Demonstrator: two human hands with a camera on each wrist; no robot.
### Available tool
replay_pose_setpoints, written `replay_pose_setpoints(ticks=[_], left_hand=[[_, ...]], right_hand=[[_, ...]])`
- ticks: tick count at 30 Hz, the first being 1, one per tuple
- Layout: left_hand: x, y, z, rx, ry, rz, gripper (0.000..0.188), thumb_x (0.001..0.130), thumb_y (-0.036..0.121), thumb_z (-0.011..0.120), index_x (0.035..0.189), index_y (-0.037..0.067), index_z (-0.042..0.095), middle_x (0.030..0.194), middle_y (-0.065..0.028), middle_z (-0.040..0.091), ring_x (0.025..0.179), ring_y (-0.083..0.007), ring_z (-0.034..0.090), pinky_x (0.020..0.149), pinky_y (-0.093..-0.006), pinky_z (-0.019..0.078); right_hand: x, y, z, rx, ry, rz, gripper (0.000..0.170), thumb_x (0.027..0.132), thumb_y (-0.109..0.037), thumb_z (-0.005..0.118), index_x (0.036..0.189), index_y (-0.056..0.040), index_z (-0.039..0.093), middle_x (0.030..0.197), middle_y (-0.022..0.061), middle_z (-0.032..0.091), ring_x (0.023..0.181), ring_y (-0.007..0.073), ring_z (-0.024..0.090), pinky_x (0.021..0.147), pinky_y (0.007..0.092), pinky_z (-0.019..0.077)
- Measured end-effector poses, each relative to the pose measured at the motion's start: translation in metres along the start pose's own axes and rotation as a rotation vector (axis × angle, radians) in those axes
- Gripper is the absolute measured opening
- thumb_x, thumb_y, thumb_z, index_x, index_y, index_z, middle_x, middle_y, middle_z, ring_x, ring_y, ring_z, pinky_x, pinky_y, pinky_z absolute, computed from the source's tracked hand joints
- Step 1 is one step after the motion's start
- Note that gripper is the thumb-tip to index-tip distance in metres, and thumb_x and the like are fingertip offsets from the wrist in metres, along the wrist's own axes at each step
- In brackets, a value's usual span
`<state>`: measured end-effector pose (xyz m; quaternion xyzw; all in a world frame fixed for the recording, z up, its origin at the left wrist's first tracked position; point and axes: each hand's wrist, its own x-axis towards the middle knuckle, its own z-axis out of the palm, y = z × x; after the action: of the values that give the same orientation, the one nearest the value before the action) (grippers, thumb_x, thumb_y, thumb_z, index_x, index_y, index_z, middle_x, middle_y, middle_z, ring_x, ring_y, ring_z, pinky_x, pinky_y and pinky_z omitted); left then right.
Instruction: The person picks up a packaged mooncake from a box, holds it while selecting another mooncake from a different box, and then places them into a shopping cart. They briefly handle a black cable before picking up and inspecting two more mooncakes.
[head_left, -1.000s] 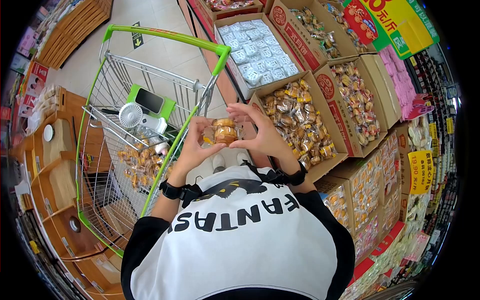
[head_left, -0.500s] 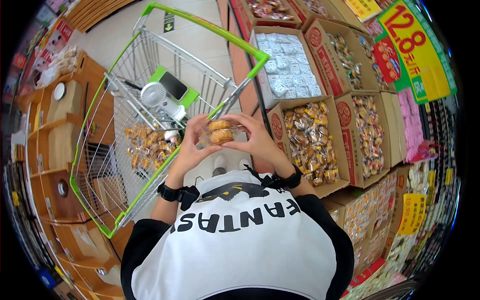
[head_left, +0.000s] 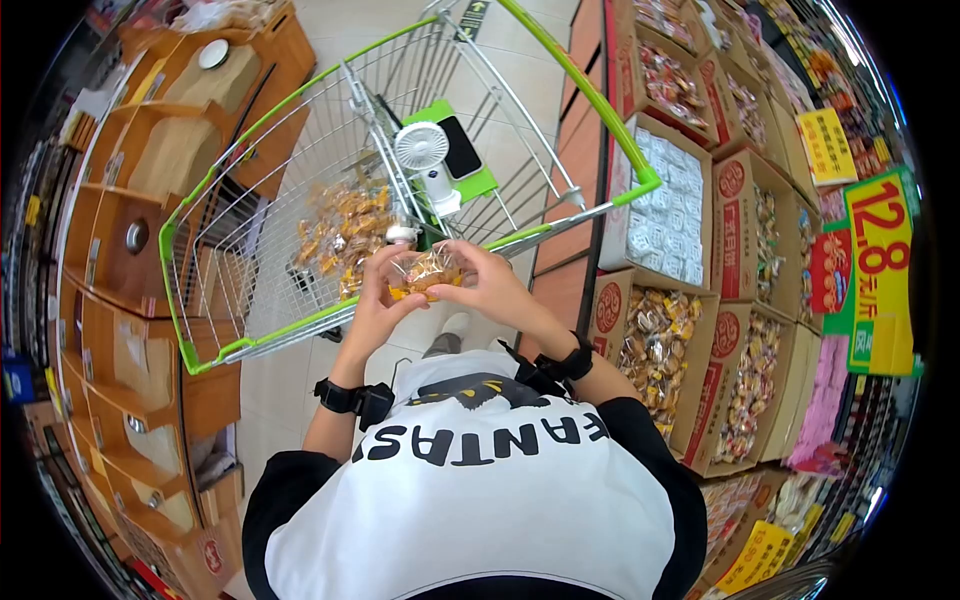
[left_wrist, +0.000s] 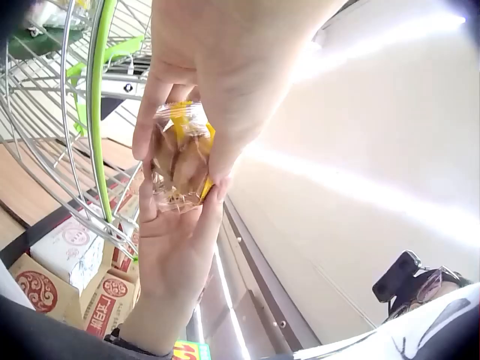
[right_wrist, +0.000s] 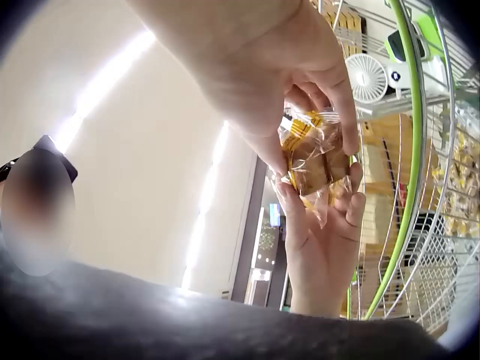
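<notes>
A mooncake pack (head_left: 426, 272) in a clear wrapper with yellow printing is held between both hands, in front of the shirt. The wrist views show two golden-brown cakes side by side inside the wrapper (right_wrist: 315, 159). My left hand (head_left: 376, 302) grips one end, thumb on the near side and fingers round the far side. On the opposite end my right hand (head_left: 492, 290) grips in the same way. The shopping cart (head_left: 285, 340) stands just beyond the hands, with a heap of similar wrapped mooncakes (head_left: 345, 232) in its basket.
A white handheld fan (head_left: 421, 147) and a dark-screened phone (head_left: 461, 148) sit at the cart's green seat area. Cardboard boxes of wrapped mooncakes (head_left: 655, 340) and a box of white packets (head_left: 665, 205) line the right. Wooden shelving (head_left: 130, 240) stands to the left.
The view has turned, so the cart now lies straight ahead and the boxes farther right. Both hands keep the mooncake pack, which is now tilted differently, its wrapper end showing.
</notes>
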<state>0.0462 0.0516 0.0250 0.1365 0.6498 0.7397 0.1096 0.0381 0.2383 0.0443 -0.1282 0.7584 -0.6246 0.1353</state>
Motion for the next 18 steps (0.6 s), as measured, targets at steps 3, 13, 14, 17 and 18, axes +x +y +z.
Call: replay_pose_setpoints(ticks=[3, 13, 14, 17, 18], left_hand=[[-0.009, -0.004, -0.015, -0.058, 0.068, -0.004, 0.057, 0.074, -0.001, 0.058, 0.12, 0.009, 0.027, 0.113, -0.0123, 0.037, 0.092, -0.0208, 0.052, 0.061, -0.0295, 0.0535], [-0.036, -0.004, -0.043, -0.166, 0.336, -0.424, 0.04, 0.081, 0.009, 0.054, 0.113, 0.012, 0.029, 0.106, -0.0113, 0.043, 0.09, -0.0209, 0.055, 0.063, -0.031, 0.0542], [-0.038, -0.005, -0.045, -0.162, 0.366, -0.447, 0.04, 0.081, 0.01, 0.054, 0.112, 0.013, 0.03, 0.106, -0.0111, 0.043, 0.089, -0.0209, 0.055, 0.063, -0.0318, 0.0542], [-0.038, -0.003, -0.052, -0.096, 0.419, -0.48, 0.041, 0.081, 0.012, 0.055, 0.113, 0.014, 0.03, 0.107, -0.0107, 0.044, 0.09, -0.0209, 0.055, 0.062, -0.0319, 0.054], [-0.036, -0.004, -0.058, -0.096, 0.425, -0.48, 0.041, 0.081, 0.012, 0.055, 0.113, 0.014, 0.03, 0.107, -0.0107, 0.044, 0.09, -0.0209, 0.055, 0.062, -0.0319, 0.054]], right_hand=[[0.016, 0.009, 0.019, 0.026, -0.086, 0.037, 0.057, 0.074, -0.02, 0.065, 0.119, -0.0026, 0.036, 0.099, 0.0133, 0.052, 0.084, 0.0164, 0.056, 0.069, 0.0269, 0.0474], [0.055, 0.061, 0.077, 0.269, -0.213, 0.227, 0.066, 0.075, -0.025, 0.063, 0.122, 0.0016, 0.025, 0.09, 0.0202, 0.054, 0.068, 0.0195, 0.059, 0.054, 0.0264, 0.0482], [0.057, 0.066, 0.081, 0.293, -0.213, 0.248, 0.065, 0.075, -0.024, 0.062, 0.121, 0.0023, 0.024, 0.091, 0.0205, 0.054, 0.068, 0.0193, 0.06, 0.053, 0.0265, 0.0489], [0.066, 0.063, 0.087, 0.284, -0.222, 0.278, 0.067, 0.074, -0.025, 0.064, 0.12, 0.0036, 0.024, 0.093, 0.0208, 0.054, 0.064, 0.0182, 0.06, 0.052, 0.0263, 0.0482], [0.07, 0.059, 0.087, 0.283, -0.228, 0.278, 0.067, 0.074, -0.025, 0.064, 0.12, 0.0036, 0.024, 0.093, 0.0208, 0.054, 0.064, 0.0182, 0.06, 0.052, 0.0263, 0.0482]])
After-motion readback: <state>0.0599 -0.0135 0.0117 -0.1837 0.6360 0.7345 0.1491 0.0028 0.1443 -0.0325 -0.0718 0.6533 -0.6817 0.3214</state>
